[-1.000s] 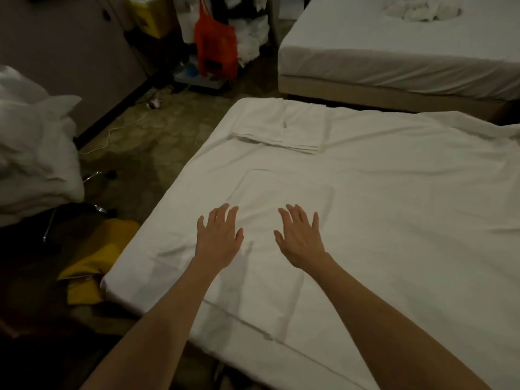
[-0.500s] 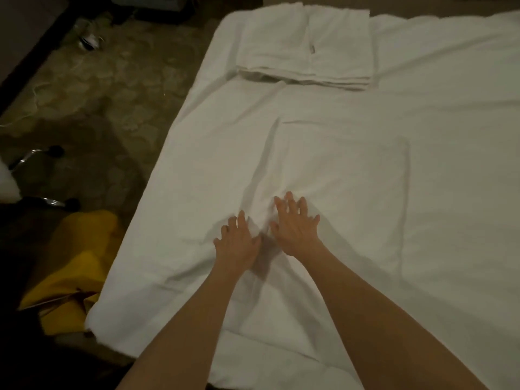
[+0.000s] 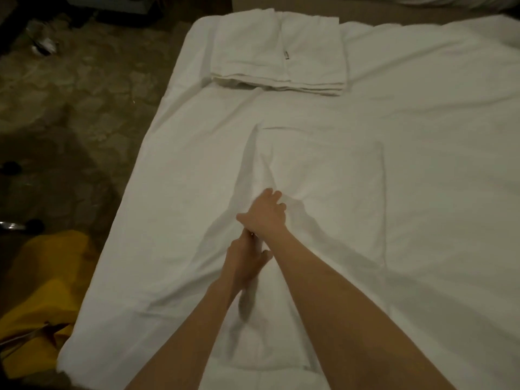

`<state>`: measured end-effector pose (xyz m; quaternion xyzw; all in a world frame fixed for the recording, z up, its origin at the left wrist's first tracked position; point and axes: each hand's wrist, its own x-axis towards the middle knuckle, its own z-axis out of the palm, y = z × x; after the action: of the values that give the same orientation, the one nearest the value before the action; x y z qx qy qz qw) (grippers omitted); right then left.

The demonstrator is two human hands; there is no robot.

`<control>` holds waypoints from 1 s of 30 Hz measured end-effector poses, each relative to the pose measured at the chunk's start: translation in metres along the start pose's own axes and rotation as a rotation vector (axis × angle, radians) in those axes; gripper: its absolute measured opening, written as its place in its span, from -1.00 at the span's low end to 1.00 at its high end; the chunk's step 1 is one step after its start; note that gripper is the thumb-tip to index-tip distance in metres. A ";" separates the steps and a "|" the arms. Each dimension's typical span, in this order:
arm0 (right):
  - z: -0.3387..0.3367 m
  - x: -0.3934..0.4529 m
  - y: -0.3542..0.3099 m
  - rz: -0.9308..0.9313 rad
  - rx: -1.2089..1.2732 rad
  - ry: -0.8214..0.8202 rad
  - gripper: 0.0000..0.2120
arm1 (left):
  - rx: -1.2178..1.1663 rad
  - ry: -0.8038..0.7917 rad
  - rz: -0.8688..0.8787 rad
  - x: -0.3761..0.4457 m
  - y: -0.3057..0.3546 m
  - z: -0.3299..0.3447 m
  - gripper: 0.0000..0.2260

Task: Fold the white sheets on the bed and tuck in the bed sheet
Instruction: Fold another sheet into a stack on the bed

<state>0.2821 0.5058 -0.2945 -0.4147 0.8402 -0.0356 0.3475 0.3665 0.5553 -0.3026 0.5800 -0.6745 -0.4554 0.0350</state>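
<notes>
Both hands, left and right, pinch a sheet ridge between them. Folding is under way; next, lift it toward the stack beyond.

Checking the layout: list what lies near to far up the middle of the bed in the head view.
left hand → right hand → flat white sheet → folded sheets

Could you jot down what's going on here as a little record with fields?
Place: bed covered by a white bed sheet
Left hand: grips a gathered ridge of white sheet
Right hand: rests on the same ridge, farther from the person
Folded: flat pile of white sheets at the bed's far end
Floor: yellow cloth left of the bed
</notes>
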 end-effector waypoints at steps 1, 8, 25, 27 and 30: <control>-0.009 -0.003 0.001 -0.028 -0.051 -0.001 -0.22 | -0.034 0.006 0.008 -0.005 0.010 0.002 -0.52; -0.108 -0.014 0.057 -0.116 0.033 0.143 -0.79 | -0.142 -0.035 0.144 -0.037 0.107 0.030 -0.50; -0.277 -0.025 0.425 -0.065 0.462 0.412 -0.71 | -0.165 -0.385 0.269 -0.093 0.342 0.312 -0.53; -0.268 -0.014 0.464 0.042 0.488 0.347 -0.68 | -0.132 -0.494 0.249 -0.091 0.339 0.342 -0.48; -0.241 -0.003 0.512 0.235 0.605 0.221 -0.58 | 0.000 -0.404 0.223 -0.081 0.309 0.365 -0.47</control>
<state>-0.2088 0.7880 -0.2884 -0.1867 0.8663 -0.2876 0.3632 -0.0495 0.8033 -0.2742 0.3991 -0.7277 -0.5556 -0.0505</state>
